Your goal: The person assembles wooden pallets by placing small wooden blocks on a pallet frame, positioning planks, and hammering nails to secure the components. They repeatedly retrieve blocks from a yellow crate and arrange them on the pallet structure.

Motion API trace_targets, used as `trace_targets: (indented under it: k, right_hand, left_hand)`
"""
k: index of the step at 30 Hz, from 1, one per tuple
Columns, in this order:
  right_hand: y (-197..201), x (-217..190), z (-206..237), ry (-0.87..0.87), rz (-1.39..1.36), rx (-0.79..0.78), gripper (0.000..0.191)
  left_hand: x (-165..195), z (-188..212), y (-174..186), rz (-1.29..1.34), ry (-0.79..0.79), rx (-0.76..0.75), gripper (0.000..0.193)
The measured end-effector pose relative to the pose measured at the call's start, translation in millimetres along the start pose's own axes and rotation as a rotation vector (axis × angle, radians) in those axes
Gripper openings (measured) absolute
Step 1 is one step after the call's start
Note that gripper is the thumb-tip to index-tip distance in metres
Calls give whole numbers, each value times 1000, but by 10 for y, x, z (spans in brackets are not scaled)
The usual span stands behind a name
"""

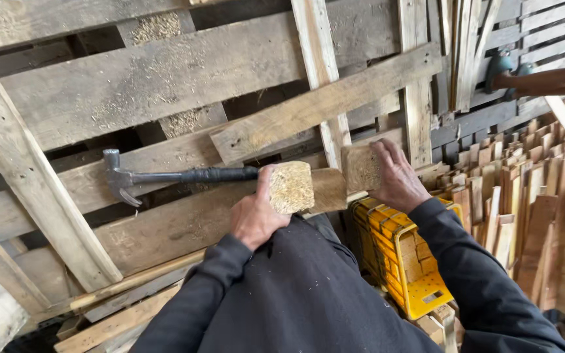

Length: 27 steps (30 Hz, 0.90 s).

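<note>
Weathered grey boards of a wooden pallet [165, 78] fill the left of the view, and a black claw hammer [165, 176] is lying across them, its head far left and its handle reaching toward the left hand [254, 212]. A pressed-chip pallet block [291, 187] is clasped in that hand, thumb over its near face, fingers closed around it. Just to the right, a second block [361, 168] is covered by the right hand [397, 178], whose fingers are wrapped over its top and side. Below, a yellow crate [420, 294] holding more blocks is seen, and stacked wooden slats [531, 216] stand further right. For a sound result, both blocks are best kept firmly gripped and pressed flush against the board [328, 189] beneath them.
</note>
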State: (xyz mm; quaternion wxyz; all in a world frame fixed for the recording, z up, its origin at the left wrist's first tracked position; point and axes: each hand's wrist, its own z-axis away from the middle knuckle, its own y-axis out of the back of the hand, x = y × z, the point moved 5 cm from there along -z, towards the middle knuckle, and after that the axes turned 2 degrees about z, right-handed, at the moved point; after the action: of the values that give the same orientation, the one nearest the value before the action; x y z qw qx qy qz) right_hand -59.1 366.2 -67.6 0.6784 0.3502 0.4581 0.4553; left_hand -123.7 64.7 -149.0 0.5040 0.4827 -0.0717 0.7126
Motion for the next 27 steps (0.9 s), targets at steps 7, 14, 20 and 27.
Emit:
trace_targets:
  k: [7,14,20,27]
  right_hand:
    - [-509,393,250,-64,-50,-57,85]
    - [-595,470,324,60,-171,56,96]
    - [-372,1077,550,-42,-241,123,101]
    - [-548,1715,794,-115,47,47,85]
  left_hand:
    - [-146,-74,-464,-224,-27,104,133]
    - [543,374,-804,-409,-187,247,140]
    - [653,-15,-1398,-770,28,-30,128]
    - [292,47,-1513,-674,-229,358,100]
